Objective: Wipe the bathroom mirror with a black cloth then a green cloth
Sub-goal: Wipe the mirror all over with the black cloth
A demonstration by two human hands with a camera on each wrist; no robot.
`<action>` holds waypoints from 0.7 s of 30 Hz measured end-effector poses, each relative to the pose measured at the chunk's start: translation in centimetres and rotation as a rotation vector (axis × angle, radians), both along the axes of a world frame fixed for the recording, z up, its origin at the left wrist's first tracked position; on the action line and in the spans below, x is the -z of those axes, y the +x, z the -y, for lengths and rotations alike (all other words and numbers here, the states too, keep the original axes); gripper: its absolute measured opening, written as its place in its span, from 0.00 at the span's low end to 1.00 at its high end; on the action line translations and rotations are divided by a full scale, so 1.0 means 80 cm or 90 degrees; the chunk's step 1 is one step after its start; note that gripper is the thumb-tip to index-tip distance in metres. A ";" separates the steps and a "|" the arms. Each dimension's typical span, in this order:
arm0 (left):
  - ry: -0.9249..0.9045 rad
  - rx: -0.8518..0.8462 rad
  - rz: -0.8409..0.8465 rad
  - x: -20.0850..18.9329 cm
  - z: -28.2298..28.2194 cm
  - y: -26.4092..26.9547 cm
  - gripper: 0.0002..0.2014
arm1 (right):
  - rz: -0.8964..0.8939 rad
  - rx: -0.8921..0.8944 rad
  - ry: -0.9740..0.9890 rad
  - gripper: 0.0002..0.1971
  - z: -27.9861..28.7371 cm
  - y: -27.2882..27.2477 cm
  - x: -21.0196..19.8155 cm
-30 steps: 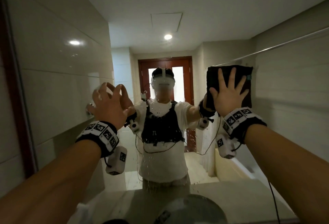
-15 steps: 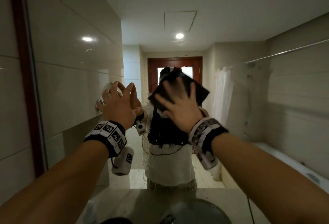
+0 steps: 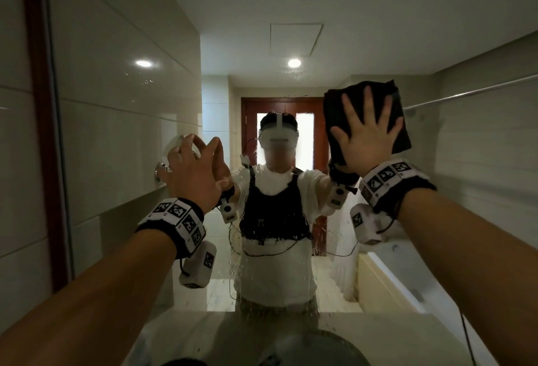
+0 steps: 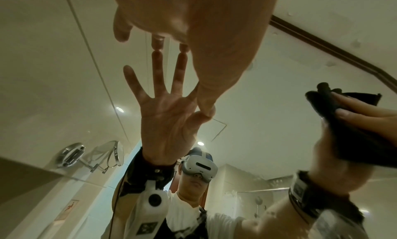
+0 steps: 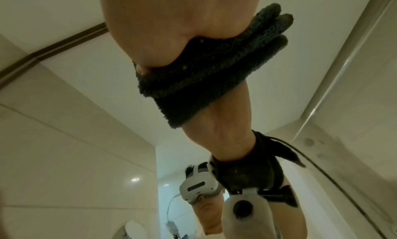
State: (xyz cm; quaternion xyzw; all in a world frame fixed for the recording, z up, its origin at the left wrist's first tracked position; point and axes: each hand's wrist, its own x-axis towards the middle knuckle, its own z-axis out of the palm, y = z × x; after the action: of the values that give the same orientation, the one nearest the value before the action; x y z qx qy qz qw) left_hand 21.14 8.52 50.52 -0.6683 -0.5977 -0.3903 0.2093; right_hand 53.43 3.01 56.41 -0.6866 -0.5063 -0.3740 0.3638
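The bathroom mirror (image 3: 131,147) fills the head view, with water streaks (image 3: 241,278) running down its lower middle. My right hand (image 3: 366,135) lies flat with spread fingers on a folded black cloth (image 3: 334,112) and presses it against the glass at the upper right. In the right wrist view the palm (image 5: 171,22) covers the thick folds of the black cloth (image 5: 214,73). My left hand (image 3: 195,165) is raised at centre left, fingers spread, holding nothing. Its fingertips (image 4: 158,39) touch the glass and meet their reflection. No green cloth shows in any view.
A dark red frame (image 3: 37,133) borders the mirror on the left. Below it lie a pale countertop (image 3: 180,333) and a round basin (image 3: 305,348). A round swing-arm mirror (image 4: 111,154) on the wall is reflected by my left hand. A bathtub (image 3: 393,278) is reflected at right.
My right hand swept the black cloth left to the middle of the mirror, then back to the upper right. My left hand stayed on the glass.
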 end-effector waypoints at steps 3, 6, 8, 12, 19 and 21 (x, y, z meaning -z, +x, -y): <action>-0.003 -0.002 -0.006 0.002 0.000 0.001 0.47 | -0.034 0.005 0.024 0.33 -0.005 -0.012 -0.005; 0.001 0.016 0.004 0.001 -0.002 -0.001 0.47 | -0.047 0.002 0.039 0.32 -0.011 -0.027 -0.020; 0.001 0.025 0.005 0.001 -0.002 -0.002 0.47 | -0.036 0.004 0.047 0.32 -0.017 -0.037 -0.028; -0.008 0.046 0.014 0.002 -0.002 -0.004 0.46 | 0.028 -0.013 0.037 0.32 -0.029 -0.066 -0.042; 0.007 0.061 0.004 0.007 -0.010 -0.013 0.46 | 0.412 -0.089 -0.059 0.31 -0.062 -0.160 0.015; 0.020 0.077 0.018 0.008 -0.009 -0.018 0.45 | 0.463 -0.112 -0.085 0.31 -0.065 -0.175 0.050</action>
State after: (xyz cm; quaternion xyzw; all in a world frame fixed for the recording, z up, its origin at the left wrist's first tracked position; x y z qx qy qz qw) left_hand 19.73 9.25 49.86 -0.6943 -0.5528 -0.4211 0.1871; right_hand 39.47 8.22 52.38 -0.4849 -0.6828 -0.5267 0.1454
